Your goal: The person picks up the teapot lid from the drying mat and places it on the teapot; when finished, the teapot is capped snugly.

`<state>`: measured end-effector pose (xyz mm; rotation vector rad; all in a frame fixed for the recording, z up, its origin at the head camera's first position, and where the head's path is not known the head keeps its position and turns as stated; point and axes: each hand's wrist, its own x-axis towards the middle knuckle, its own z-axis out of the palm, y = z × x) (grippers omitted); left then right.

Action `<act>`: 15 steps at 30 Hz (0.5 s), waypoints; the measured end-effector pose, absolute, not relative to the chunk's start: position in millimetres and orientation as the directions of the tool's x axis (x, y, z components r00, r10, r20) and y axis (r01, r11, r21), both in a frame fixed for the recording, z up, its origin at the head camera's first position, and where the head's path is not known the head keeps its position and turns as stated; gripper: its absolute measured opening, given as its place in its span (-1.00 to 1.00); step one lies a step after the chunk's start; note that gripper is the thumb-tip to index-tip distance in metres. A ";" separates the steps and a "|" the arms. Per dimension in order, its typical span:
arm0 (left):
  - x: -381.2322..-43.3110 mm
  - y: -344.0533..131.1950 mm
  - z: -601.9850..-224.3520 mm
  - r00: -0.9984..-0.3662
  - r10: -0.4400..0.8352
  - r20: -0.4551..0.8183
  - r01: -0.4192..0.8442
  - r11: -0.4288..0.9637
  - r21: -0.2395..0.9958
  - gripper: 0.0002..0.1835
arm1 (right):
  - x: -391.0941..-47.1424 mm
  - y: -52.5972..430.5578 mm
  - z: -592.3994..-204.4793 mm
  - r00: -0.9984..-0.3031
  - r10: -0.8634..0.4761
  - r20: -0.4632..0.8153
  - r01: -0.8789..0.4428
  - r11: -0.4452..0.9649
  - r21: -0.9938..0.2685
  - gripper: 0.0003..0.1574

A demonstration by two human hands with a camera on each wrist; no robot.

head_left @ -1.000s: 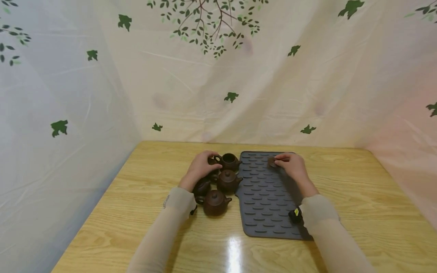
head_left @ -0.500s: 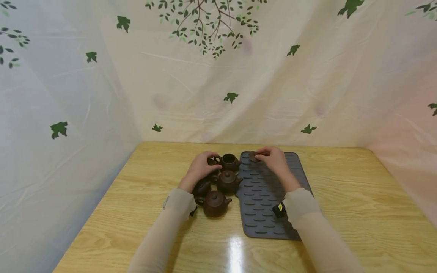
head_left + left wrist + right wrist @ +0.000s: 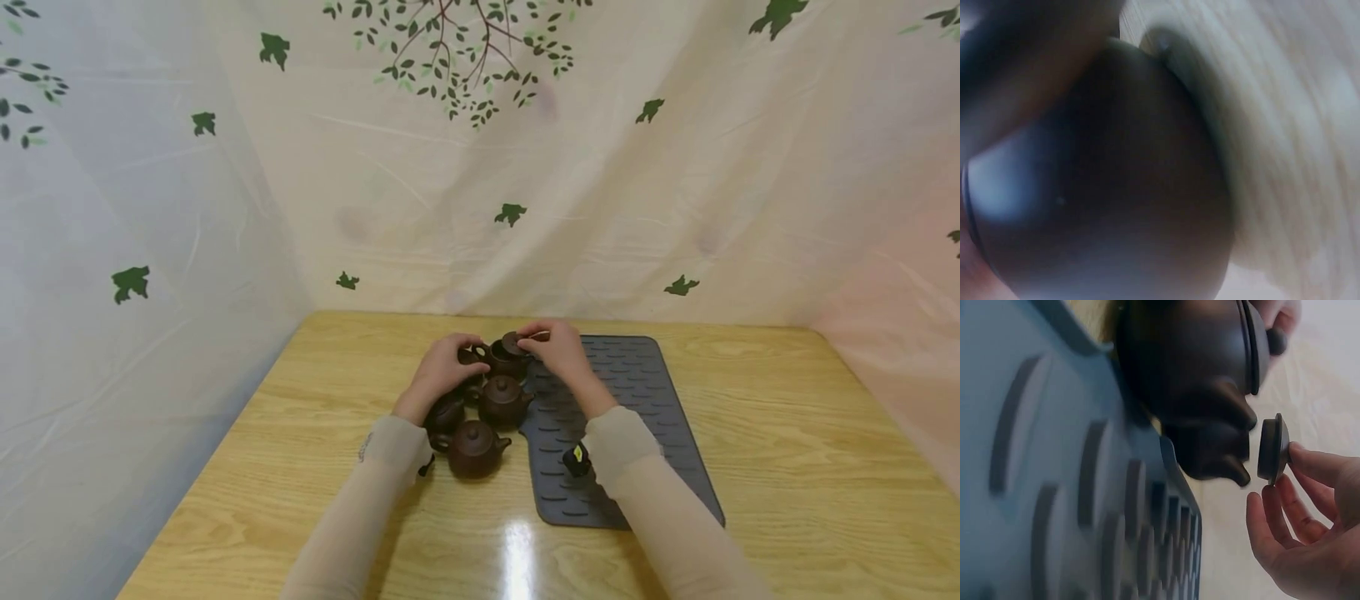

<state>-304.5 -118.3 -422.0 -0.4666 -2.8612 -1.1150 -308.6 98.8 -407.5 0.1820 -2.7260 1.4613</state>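
In the head view, my right hand (image 3: 557,354) pinches a small dark brown lid (image 3: 513,343) just above the far teapot (image 3: 504,362), whose mouth is partly uncovered. The lid is tilted, and the right wrist view shows the lid (image 3: 1270,450) apart from the rim, with thumb and fingertips at its knob side. My left hand (image 3: 442,375) holds the far teapot at its handle, thumb and fingers on either side. Nearer stand two lidded teapots, a middle teapot (image 3: 502,402) and a front teapot (image 3: 474,450). Another dark teapot (image 3: 447,412) is partly hidden under my left wrist.
A grey ridged mat (image 3: 630,392) lies on the wooden table (image 3: 787,450), right of the teapots. The spouts point toward its left edge. A patterned cloth (image 3: 420,208) hangs behind the table.
My right hand has carried the lid leftward from over the mat to above the far teapot's mouth. The left hand has stayed at the teapot's handle.
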 end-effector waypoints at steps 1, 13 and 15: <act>-304.3 -118.5 -422.0 -0.954 0.266 0.139 0.290 0.697 0.656 -0.47 | -309.4 95.5 -408.4 -0.992 -0.086 0.098 -0.129 0.549 -0.826 -0.73; -305.1 -119.6 -417.7 -0.955 0.247 0.165 0.289 0.647 0.705 -0.49 | -312.2 78.3 -413.0 -0.990 -0.104 0.097 -0.139 0.566 -0.813 -0.76; -305.5 -119.8 -416.5 -0.956 0.246 0.163 0.287 0.645 0.708 -0.49 | -311.2 79.4 -412.8 -0.989 -0.119 0.094 -0.145 0.563 -0.814 -0.74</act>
